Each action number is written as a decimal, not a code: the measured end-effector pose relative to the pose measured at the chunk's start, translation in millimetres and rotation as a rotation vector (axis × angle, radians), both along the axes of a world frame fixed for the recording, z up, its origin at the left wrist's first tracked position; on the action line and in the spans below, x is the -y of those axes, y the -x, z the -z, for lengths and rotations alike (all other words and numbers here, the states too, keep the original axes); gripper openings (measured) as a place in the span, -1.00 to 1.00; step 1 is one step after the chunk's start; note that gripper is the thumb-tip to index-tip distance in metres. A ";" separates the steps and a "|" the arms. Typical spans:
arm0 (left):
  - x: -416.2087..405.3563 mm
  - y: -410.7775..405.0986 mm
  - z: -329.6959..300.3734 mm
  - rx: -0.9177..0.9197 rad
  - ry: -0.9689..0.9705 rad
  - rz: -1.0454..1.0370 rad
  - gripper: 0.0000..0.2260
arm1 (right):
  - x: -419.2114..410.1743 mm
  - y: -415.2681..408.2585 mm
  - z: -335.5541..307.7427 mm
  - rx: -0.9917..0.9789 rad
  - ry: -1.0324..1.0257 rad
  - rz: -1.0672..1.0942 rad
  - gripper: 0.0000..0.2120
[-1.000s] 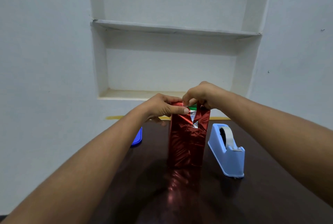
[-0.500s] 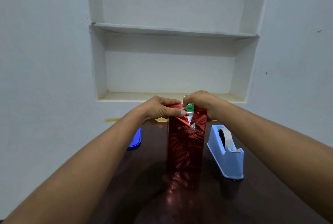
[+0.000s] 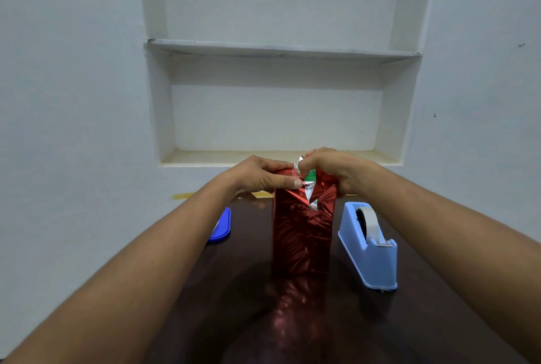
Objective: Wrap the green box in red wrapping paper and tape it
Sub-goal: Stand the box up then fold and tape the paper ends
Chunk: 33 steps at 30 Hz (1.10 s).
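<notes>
The box stands upright in the middle of the dark table, covered in shiny red wrapping paper (image 3: 301,235). A small patch of the green box (image 3: 311,177) shows at its open top end, between folded flaps with silver undersides. My left hand (image 3: 263,176) presses the left flap down against the top, thumb along the front edge. From the right, my right hand (image 3: 333,169) pinches the upper flap of paper at the top.
A light blue tape dispenser (image 3: 369,246) with a roll of clear tape stands just right of the box. A blue flat lid (image 3: 221,227) lies at the left behind my left forearm. The dark wooden table (image 3: 409,319) abuts a white wall with recessed shelves (image 3: 278,50).
Both hands have stayed at the top of the box, folding the flaps. My right hand shifted slightly right and up on the paper; the view has tilted a little.
</notes>
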State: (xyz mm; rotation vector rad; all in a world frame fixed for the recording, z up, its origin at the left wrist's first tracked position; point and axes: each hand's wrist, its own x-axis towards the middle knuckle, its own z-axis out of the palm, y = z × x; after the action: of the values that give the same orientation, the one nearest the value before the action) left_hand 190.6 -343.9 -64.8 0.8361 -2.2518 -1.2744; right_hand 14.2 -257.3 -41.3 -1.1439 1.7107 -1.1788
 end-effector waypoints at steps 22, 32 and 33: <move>8.2 26.6 -19.9 -0.009 -0.035 -0.024 -0.34 | -27.0 23.7 51.4 0.280 0.305 0.126 -0.87; 19.5 79.6 -49.3 -0.013 0.034 0.010 -0.84 | -35.5 20.5 52.1 0.190 0.336 0.130 -0.83; 21.8 80.4 -46.9 -0.036 -0.003 0.018 -0.83 | -37.1 21.1 52.1 0.182 0.334 0.116 -0.85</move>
State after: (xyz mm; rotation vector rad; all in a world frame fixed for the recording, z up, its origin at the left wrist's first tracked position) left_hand 110.2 -365.7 -17.9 0.7893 -2.2346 -1.2907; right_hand -7.0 -220.2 -93.4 -1.1009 1.4937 -1.6353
